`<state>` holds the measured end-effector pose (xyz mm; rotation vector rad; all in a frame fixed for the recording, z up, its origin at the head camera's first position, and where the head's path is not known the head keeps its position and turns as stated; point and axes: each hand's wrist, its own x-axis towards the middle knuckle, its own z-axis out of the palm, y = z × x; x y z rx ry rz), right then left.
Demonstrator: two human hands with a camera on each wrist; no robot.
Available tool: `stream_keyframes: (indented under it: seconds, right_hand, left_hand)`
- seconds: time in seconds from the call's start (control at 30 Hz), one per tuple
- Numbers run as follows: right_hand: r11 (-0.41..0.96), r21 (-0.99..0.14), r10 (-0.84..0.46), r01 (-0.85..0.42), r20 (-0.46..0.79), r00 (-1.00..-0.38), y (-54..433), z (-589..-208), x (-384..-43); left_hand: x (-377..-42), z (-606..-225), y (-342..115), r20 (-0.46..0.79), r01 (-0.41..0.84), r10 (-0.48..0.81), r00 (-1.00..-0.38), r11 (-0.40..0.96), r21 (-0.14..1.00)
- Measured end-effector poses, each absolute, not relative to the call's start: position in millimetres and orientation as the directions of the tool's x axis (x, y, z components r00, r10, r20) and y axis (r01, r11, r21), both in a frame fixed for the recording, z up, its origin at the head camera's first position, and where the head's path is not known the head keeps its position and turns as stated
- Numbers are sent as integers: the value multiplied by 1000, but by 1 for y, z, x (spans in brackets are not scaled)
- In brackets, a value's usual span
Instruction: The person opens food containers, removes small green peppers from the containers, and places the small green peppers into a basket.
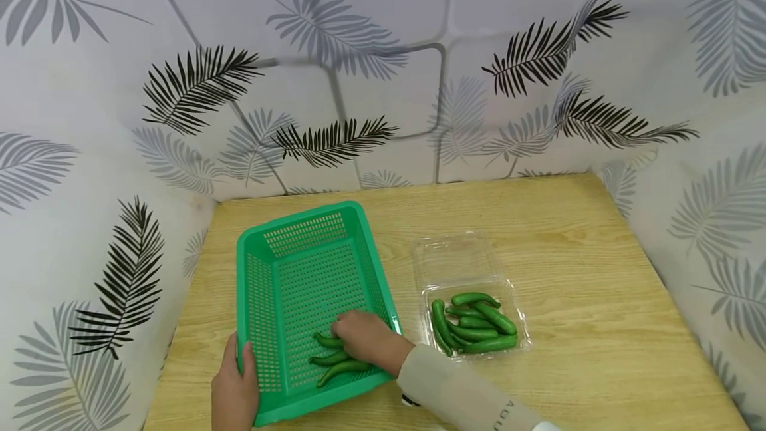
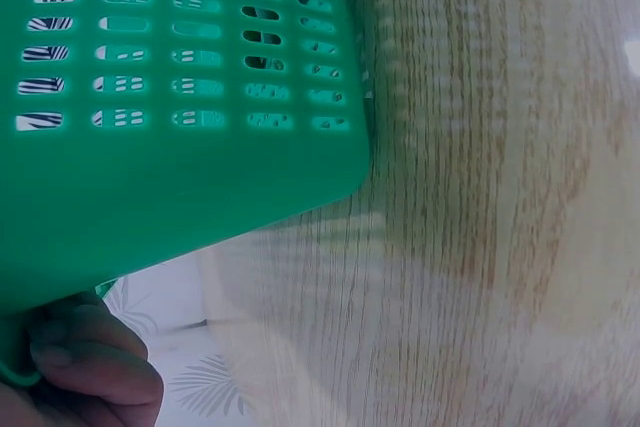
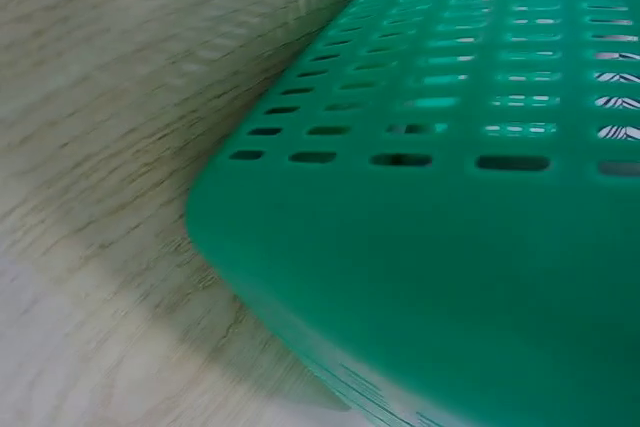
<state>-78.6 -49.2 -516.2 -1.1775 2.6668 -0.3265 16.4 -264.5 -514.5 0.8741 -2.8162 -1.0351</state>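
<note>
With the left hand (image 1: 235, 383) gripping the green basket (image 1: 317, 278) at its edge, the right hand (image 1: 368, 339) grasped a green pepper (image 1: 326, 340) inside, beside two more peppers (image 1: 329, 359), work that probably called for a steady basket and a light pinch.

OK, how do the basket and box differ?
The basket is green and perforated; the box is clear. The basket is bigger than the box. The left hand grips the basket, while the box stands unheld. Both contain green peppers.
</note>
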Motion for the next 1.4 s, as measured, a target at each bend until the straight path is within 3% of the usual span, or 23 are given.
stream_keyframes:
  seconds: [0.53,0.83,1.07,1.4]
  right_hand:
    - [660,-264,-740,-704,-67,-669,-46,-522,-79]
    - [635,-340,-740,-693,-14,-672,-31,-482,-74]
    - [582,-397,-738,-710,109,-666,-8,-459,-72]
    - [619,-434,-671,-655,143,-728,30,-440,-69]
  left_hand:
    - [18,-515,-262,-151,-480,-502,-851,630,610]
    - [18,-518,-264,-136,-478,-510,-850,636,605]
    - [18,-517,-264,-135,-478,-511,-849,633,608]
    - [18,-517,-263,-136,-478,-510,-849,634,608]
